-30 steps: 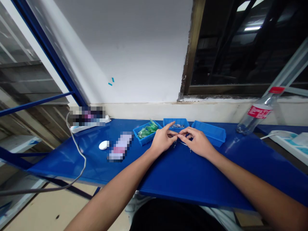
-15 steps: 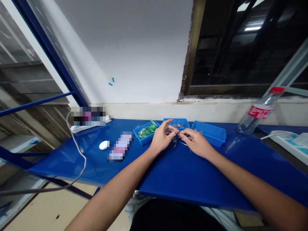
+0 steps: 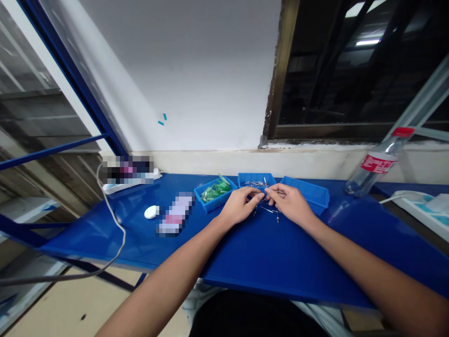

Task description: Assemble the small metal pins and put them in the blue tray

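Observation:
My left hand point(image 3: 242, 205) is closed in a pinch above the blue table, its fingertips close to those of my right hand point(image 3: 288, 200). The right hand is also pinched. Whatever sits between the fingertips is too small to make out. Beneath and between the hands, several slim metal pins that look like blind rivets point(image 3: 267, 209) lie loose on the tabletop. More of these pins point(image 3: 257, 183) fill a blue bin point(image 3: 242, 179) just behind my hands. A second blue bin point(image 3: 317, 194), partly covered by my right hand, stands to the right.
On the left, a blue bin point(image 3: 207, 206) holds green packets point(image 3: 216, 189). Farther left are a blurred-out flat object point(image 3: 175, 214), a white oval object point(image 3: 151, 212) and a power strip point(image 3: 129, 183) with a cable. A red-capped plastic bottle point(image 3: 375, 164) stands at the right.
My left fingers have curled down from a raised, spread pose. The right hand has shifted slightly right and up, showing more of the middle bin and its pins.

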Available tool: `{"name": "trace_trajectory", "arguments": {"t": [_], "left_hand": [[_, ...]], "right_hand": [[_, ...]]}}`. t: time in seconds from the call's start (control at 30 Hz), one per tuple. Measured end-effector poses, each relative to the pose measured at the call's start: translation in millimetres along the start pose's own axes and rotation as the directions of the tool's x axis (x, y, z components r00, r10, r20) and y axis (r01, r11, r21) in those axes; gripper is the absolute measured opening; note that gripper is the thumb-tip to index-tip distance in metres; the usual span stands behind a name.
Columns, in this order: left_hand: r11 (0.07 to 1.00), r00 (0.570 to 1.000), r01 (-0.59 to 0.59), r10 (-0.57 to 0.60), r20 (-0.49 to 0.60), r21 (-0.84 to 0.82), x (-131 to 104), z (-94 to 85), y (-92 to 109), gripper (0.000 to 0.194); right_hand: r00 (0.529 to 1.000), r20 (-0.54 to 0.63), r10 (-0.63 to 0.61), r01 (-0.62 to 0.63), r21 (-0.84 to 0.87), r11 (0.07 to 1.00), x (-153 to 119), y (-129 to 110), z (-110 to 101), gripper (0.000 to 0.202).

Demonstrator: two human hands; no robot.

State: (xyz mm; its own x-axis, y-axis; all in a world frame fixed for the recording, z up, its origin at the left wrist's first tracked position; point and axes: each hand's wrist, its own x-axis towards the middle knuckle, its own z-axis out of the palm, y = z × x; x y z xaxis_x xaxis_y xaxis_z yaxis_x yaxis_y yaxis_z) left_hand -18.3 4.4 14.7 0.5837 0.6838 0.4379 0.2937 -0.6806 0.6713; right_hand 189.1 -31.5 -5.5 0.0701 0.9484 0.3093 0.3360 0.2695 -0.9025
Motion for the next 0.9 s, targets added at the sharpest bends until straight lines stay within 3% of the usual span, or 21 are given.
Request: {"name": "trace_trajectory", "arguments": {"t": [0.17,0.27,0.37,0.43,0.5,0.6,0.67,0.77,0.9], "left_hand": [[0.998,0.999,-0.039,0.038,0.035,0.054,0.1,1.2,-0.3,0.037],[0.996,1.0,-0.02,0.02,0.001,0.081,0.0,0.1,0.5,0.037],[0.991,0.999,0.02,-0.013,-0.053,0.136,-0.3,-2.5,2.3,0.041],[0.986,0.994,0.043,-0.026,-0.106,0.162,-0.6,-4.1,3.9,0.045],[0.986,0.988,0.054,-0.03,-0.154,0.156,-0.9,-5.0,5.6,0.046],[0.991,0.982,0.056,-0.033,-0.183,0.12,-1.2,-5.2,7.3,0.046],[0.992,0.982,0.057,-0.035,-0.183,0.117,-1.2,-5.0,7.2,0.046],[0.991,0.985,0.054,-0.032,-0.169,0.125,-1.1,-4.6,5.6,0.046],[0.989,0.988,0.044,-0.023,-0.151,0.14,-0.7,-4.3,4.1,0.046]], "right_hand": [[0.996,-0.05,0.077,-0.075,0.055,0.996,7.0,-2.8,1.6,0.044],[0.996,-0.081,0.043,-0.052,-0.124,0.991,7.8,-3.5,-0.8,0.043],[0.992,-0.02,-0.125,0.11,-0.363,0.925,3.7,-5.1,-2.8,0.037],[0.958,0.095,-0.271,0.284,-0.462,0.84,0.0,-5.9,-1.5,0.026],[0.886,0.259,-0.385,0.464,-0.481,0.743,-2.9,-5.7,1.9,0.018],[0.764,0.47,-0.441,0.633,-0.419,0.651,-4.7,-3.9,8.1,0.027],[0.721,0.54,-0.433,0.67,-0.388,0.632,-4.4,-2.5,10.8,0.031],[0.703,0.575,-0.418,0.682,-0.381,0.624,-2.5,-0.9,11.1,0.034],[0.72,0.552,-0.421,0.671,-0.397,0.627,0.6,2.2,7.9,0.034]]}}
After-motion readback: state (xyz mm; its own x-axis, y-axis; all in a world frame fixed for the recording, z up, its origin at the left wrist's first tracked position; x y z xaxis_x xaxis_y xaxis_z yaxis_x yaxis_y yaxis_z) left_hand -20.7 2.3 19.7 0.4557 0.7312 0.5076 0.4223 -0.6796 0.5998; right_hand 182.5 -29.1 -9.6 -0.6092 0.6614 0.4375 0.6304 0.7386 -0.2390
